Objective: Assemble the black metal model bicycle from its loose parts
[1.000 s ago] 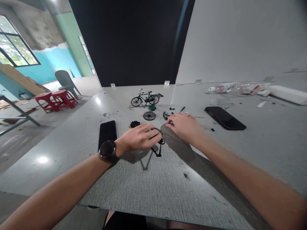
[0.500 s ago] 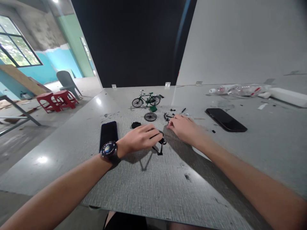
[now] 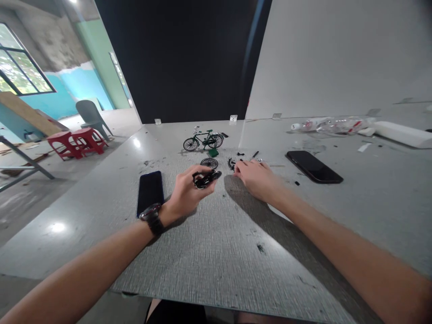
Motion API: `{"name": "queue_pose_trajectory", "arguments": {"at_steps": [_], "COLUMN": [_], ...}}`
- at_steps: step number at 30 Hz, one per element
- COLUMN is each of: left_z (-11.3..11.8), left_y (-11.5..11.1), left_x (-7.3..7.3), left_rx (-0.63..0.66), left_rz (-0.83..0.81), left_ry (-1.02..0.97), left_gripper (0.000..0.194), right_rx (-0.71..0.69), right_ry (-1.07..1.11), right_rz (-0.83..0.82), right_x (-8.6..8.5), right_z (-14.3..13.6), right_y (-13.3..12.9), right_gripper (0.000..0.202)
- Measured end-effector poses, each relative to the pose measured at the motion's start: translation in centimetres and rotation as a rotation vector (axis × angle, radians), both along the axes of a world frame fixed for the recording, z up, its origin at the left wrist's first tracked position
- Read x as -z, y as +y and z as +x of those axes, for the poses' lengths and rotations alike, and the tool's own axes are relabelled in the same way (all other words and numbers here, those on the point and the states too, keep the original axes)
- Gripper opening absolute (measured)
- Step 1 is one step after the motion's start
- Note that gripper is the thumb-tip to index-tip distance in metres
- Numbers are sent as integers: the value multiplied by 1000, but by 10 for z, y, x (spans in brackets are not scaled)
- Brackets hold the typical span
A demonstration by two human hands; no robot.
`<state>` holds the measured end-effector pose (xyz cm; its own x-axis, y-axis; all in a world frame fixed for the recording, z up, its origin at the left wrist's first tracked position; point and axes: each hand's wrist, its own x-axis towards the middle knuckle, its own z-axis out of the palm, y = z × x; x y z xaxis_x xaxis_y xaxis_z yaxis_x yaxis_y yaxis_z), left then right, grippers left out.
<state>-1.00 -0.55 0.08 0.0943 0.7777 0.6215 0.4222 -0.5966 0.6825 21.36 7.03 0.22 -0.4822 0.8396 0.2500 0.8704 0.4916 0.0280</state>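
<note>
My left hand (image 3: 191, 191), with a watch (image 3: 151, 216) on its wrist, grips a black model bicycle frame (image 3: 206, 180) between thumb and fingers, held above the table. Just beyond it a loose spoked wheel (image 3: 209, 163) lies flat, partly behind my fingers. My right hand (image 3: 253, 176) is down at the table with its fingertips curled together among small dark parts (image 3: 231, 164). What its fingers pinch, if anything, is hidden. Further back stands a complete green model bicycle (image 3: 204, 139), with a small green piece (image 3: 213, 153) in front of it.
A phone (image 3: 150, 191) lies left of my left hand, another phone (image 3: 313, 166) to the right. Clear plastic packaging (image 3: 340, 126) and a white block (image 3: 403, 134) lie at the back right. A dark panel (image 3: 185, 63) rises behind the table. Red stools (image 3: 64, 144) stand on the floor at left.
My left hand has turned over and lifted the black frame, which now points up and away instead of hanging toward the table. My right hand stays near the small parts, shifted slightly.
</note>
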Motion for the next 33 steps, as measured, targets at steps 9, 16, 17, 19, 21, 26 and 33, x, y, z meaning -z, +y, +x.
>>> {"name": "queue_pose_trajectory", "arguments": {"at_steps": [9, 16, 17, 19, 21, 26, 33], "left_z": [5, 2, 2, 3, 4, 6, 7], "left_y": [7, 17, 18, 18, 18, 16, 16], "left_x": [-5, 5, 7, 8, 7, 5, 6], "left_rx": [-95, -16, 17, 77, 119, 158, 169], "left_rz": [-159, -302, -333, -400, -464, -533, -561], "left_ry": [-269, -505, -564, -667, -740, -830, -837], "left_gripper": [21, 24, 24, 25, 26, 28, 29], "right_rx": [17, -121, -145, -181, -194, -207, -221], "right_ry": [14, 22, 25, 32, 46, 63, 38], "right_rz": [-2, 42, 38, 38, 51, 80, 78], "right_x": [-11, -12, -12, -12, -12, -12, -10], "right_z": [-6, -11, -12, -13, -14, -16, -17], "right_y": [-6, -10, -11, -12, -13, -15, -16], "right_gripper": [21, 22, 23, 23, 22, 21, 19]}}
